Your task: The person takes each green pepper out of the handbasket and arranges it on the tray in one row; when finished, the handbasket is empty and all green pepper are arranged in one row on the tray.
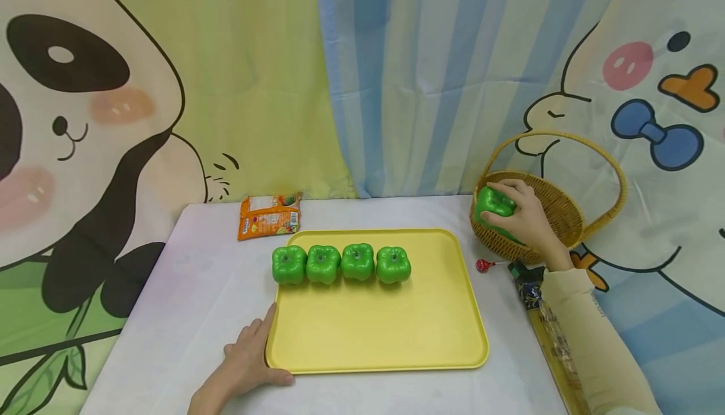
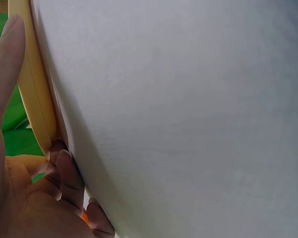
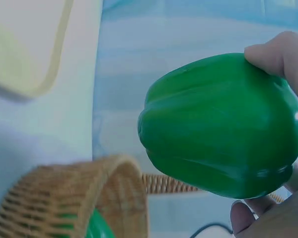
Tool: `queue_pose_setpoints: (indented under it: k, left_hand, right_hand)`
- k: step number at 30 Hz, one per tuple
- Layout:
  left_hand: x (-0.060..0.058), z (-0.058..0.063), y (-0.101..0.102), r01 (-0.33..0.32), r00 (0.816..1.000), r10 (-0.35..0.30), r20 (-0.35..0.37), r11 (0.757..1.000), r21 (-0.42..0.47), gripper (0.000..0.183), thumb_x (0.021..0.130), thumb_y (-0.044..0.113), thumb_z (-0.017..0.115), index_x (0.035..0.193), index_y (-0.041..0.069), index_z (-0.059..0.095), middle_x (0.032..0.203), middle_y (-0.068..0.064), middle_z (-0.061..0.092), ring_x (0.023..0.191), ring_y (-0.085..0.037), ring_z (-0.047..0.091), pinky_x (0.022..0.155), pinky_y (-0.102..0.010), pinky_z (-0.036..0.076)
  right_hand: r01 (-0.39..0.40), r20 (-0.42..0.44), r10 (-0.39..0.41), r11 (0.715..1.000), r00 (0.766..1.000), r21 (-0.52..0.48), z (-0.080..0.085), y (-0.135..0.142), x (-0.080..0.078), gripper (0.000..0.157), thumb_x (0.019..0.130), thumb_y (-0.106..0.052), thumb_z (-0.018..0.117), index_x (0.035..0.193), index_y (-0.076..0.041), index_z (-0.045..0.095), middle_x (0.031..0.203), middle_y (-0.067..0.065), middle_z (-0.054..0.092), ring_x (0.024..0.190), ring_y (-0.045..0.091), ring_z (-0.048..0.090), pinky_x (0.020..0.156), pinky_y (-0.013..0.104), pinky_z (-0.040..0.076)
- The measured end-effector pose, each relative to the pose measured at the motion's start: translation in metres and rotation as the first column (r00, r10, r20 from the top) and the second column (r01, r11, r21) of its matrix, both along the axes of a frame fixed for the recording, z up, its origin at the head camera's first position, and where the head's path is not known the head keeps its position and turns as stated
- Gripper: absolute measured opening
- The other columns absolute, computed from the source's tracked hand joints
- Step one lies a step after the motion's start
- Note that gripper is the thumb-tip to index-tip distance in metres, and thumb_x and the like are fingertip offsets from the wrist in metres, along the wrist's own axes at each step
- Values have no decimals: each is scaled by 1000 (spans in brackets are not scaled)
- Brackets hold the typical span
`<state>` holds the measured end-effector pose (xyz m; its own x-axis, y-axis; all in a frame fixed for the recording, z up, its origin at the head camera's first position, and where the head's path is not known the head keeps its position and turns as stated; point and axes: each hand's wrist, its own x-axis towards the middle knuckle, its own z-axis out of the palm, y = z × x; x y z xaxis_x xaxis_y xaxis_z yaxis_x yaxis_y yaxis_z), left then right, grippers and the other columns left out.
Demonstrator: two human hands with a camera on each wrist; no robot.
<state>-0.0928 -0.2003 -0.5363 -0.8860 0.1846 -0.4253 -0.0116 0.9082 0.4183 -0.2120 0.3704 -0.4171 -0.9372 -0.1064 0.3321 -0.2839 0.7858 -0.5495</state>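
Observation:
My right hand grips a green bell pepper over the wicker basket, thumb on one side and fingers on the other. Inside the basket, another green surface shows in the right wrist view. My left hand is spread around the near left corner of a yellow tray. Its index finger lies along the left rim, and the thumb touches the front edge. Across the back left of the tray stand several green bell peppers in a row, the leftmost overlapping the rim.
An orange snack packet lies behind the tray's back left corner. Between tray and basket is a red lollipop. A long, dark-topped package lies along the table's right side, partly under the right sleeve. The basket's handle arches up. Printed curtains hang behind.

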Motion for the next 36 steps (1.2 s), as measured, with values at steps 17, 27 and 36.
queue_pose_setpoints:
  k: [17,27,36]
  left_hand:
    - [0,3,0,15,1000,-15,-17,1000,-6,150,48,73,87,163,13,11,134,-15,52,116,-29,50,79,-53,39]
    - [1,2,0,-2,1000,2,13,1000,10,150,49,71,87,163,12,9,138,-18,50,119,-32,49,84,-61,39]
    - [0,3,1,-5,1000,5,8,1000,12,151,47,72,87,163,13,10,137,-17,50,118,-31,48,82,-58,38]
  right_hand:
    - [-142,-30,140,989,990,-50,-26,-43,16,58,80,-13,82,134,-9,62,137,20,47,119,40,38,83,50,42]
    - [-217,16,219,974,976,-63,-43,-60,19,58,81,-15,83,135,-11,62,135,15,48,115,31,40,84,47,44]
    - [-290,49,292,956,955,-47,-65,-79,23,57,82,-19,83,135,-12,63,131,12,48,115,24,42,82,42,49]
